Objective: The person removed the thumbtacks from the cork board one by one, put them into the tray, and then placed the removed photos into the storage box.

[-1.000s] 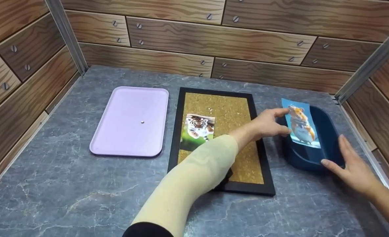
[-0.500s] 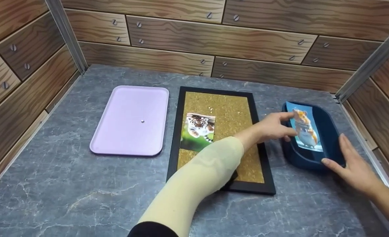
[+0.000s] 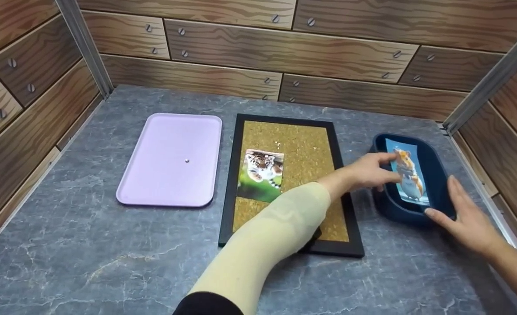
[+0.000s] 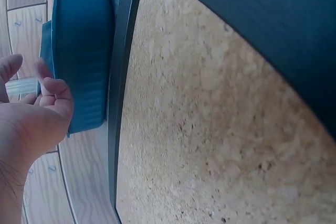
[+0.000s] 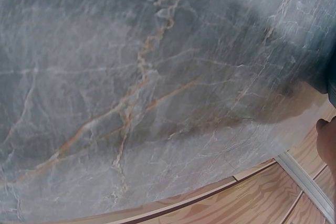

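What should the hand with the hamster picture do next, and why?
Maybe the left hand should lower the hamster picture deeper into the blue bin: that hand holds one edge, part pokes above the rim, and the right hand touches the bin's side.

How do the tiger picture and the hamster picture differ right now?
The tiger picture lies on the cork board; the hamster picture is at the mouth of the blue bin. The left hand touches the hamster picture; no hand touches the tiger picture. The tiger picture is green toward the bottom, while the hamster picture has a blue background. Both are rectangular animal pictures.
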Demonstrator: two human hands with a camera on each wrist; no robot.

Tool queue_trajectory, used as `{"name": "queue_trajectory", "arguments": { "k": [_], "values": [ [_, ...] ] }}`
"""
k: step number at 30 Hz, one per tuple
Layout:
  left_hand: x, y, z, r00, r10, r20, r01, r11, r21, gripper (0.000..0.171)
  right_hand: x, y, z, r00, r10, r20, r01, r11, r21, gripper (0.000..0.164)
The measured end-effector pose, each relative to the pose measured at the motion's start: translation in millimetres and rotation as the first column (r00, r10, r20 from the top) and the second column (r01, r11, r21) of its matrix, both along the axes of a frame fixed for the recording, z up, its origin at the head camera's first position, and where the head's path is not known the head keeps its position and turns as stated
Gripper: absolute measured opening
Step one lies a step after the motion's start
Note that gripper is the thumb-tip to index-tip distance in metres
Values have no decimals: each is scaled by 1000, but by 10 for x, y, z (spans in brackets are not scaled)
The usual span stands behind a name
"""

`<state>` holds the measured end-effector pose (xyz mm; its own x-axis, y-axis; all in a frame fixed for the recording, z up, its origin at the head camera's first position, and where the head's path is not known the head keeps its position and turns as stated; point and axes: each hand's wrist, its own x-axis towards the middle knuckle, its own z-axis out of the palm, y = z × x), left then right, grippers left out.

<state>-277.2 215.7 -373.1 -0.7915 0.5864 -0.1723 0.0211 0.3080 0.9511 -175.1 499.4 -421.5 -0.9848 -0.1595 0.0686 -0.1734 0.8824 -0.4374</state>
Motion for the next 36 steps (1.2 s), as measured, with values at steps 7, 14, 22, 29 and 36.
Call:
{"name": "queue_trajectory", "arguments": {
  "k": [7,14,22,29,36],
  "values": [
    [9,81,16,1000,-15,-11,15,1000,-18,65,9,-12,21,1000,-12,12,12,1000,4,99],
    [30,172,24,1000,-24,6,25,998,-61,62,11,-2,13,1000,-7,2,7,1000,0,99],
    [9,206,18,998,-61,-9,60,988,-144,63,11,18,2,1000,11,-22,-12,1000,-20,99],
    [14,229,8,994,-103,-46,92,976,-199,41,24,21,-17,999,15,-45,-16,999,-41,99],
    [4,241,6,984,-139,-111,109,965,-236,27,16,13,-5,999,10,-45,-12,999,-35,98]
  ]
}}
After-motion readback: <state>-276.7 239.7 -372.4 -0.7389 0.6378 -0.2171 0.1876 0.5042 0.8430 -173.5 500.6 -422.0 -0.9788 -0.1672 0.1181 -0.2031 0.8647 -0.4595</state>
